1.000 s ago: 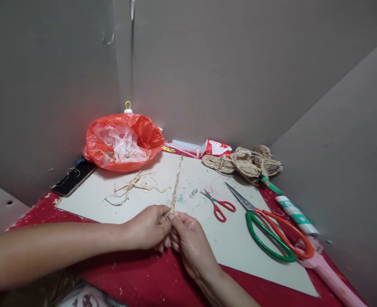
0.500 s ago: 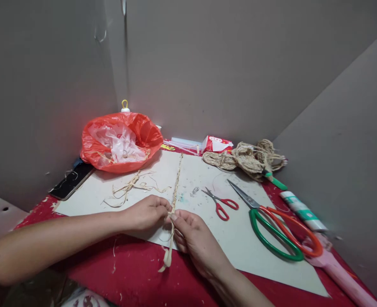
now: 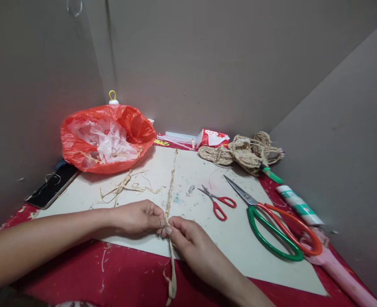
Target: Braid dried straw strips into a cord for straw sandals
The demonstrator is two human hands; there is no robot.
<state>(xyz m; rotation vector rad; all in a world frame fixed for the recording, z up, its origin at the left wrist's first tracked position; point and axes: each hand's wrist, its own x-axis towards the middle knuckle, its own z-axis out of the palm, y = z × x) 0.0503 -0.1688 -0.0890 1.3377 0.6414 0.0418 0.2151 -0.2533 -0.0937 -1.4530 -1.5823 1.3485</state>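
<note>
A thin pale braid of dried plant fibre (image 3: 171,187) runs from the far side of the white board (image 3: 236,251) toward me. At its near end my left hand (image 3: 143,217) pinches it from the left. My right hand (image 3: 191,238) grips the same spot from the right, thumb on top, and the fingertips of both hands meet. Below them a loose flat strand (image 3: 172,277) hangs past the board's edge over the red tabletop. What the fingers do underneath is hidden.
Loose fibre scraps (image 3: 124,185) lie left of the braid, before a red plastic bag (image 3: 108,166). To the right are small red-handled scissors (image 3: 218,204) and large shears (image 3: 271,230). Twine bundles (image 3: 246,153), a tissue pack (image 3: 212,138) and a phone (image 3: 52,185) sit around the edges.
The view has shifted slightly. My hands have drawn closer together at the braid, and the loose strand below now hangs longer and straighter.
</note>
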